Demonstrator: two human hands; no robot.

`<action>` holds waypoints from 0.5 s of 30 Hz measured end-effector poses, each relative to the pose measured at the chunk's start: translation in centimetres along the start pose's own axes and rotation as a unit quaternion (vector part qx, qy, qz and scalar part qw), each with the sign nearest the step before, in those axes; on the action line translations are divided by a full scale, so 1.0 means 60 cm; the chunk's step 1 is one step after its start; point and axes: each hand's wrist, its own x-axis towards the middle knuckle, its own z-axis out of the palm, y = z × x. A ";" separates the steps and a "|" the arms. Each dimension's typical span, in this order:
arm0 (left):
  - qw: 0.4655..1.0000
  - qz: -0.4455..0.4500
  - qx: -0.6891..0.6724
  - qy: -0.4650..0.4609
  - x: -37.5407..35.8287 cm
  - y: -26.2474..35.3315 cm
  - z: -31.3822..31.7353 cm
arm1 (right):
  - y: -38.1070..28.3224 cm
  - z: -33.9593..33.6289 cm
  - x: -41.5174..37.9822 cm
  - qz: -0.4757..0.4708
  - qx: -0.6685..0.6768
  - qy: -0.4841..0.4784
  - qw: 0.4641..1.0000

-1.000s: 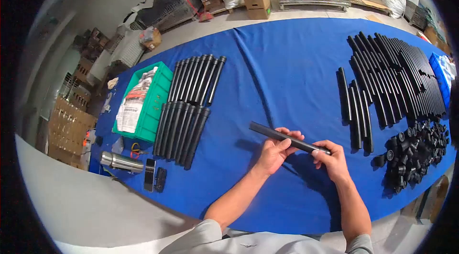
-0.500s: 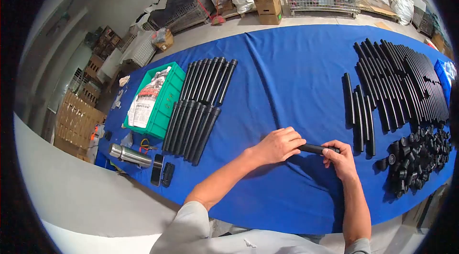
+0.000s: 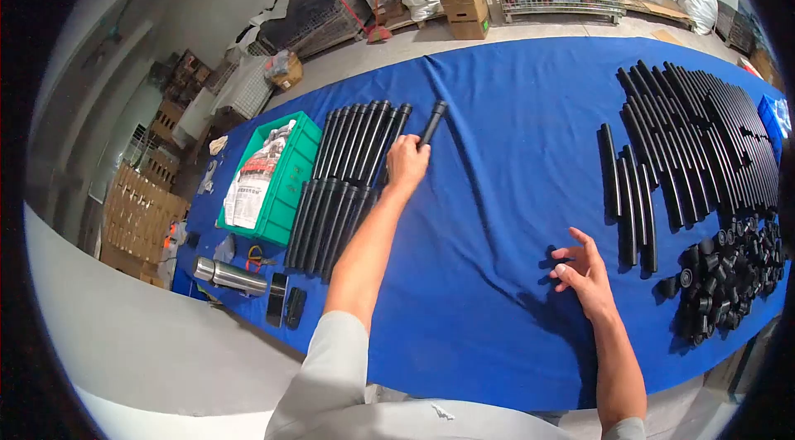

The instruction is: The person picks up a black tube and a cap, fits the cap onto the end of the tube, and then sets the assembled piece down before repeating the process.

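My left hand (image 3: pixel 407 161) is closed round a black tube (image 3: pixel 433 122) with a wider cap at its far end, just right of the upper row of capped black tubes (image 3: pixel 356 137). A second row of such tubes (image 3: pixel 319 224) lies below, partly hidden by my left forearm. My right hand (image 3: pixel 582 268) hovers over the blue cloth (image 3: pixel 505 191), fingers apart and holding nothing. To its right lie several loose black tubes (image 3: pixel 631 208), and beyond them a heap of small black caps (image 3: pixel 725 274).
A green crate (image 3: pixel 286 183) with newspaper stands at the left. Near it are a steel flask (image 3: pixel 232 275), a phone (image 3: pixel 277 299), a black case (image 3: pixel 295 306) and yellow-handled pliers (image 3: pixel 258 256). Many thin black tubes (image 3: pixel 704 125) cover the right side, beside a blue bin (image 3: pixel 774 121).
My left hand has moved up and left with the capped tube, to beside the upper row. My right hand has let go of the tube and opened, staying near the same place.
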 end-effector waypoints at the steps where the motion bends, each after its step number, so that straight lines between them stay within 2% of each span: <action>1: 1.000 -0.013 0.025 0.002 0.012 -0.014 0.004 | -0.002 0.000 0.001 0.003 0.003 0.003 1.000; 3: 0.996 -0.059 0.057 -0.034 0.028 -0.035 0.007 | -0.004 -0.002 0.004 0.008 0.010 0.010 1.000; 5: 0.994 -0.074 0.078 -0.028 0.035 -0.042 0.010 | 0.001 -0.005 0.005 0.008 0.012 0.011 1.000; 15: 0.982 -0.115 0.133 -0.066 0.053 -0.043 0.012 | 0.001 -0.003 0.005 0.012 0.008 0.019 1.000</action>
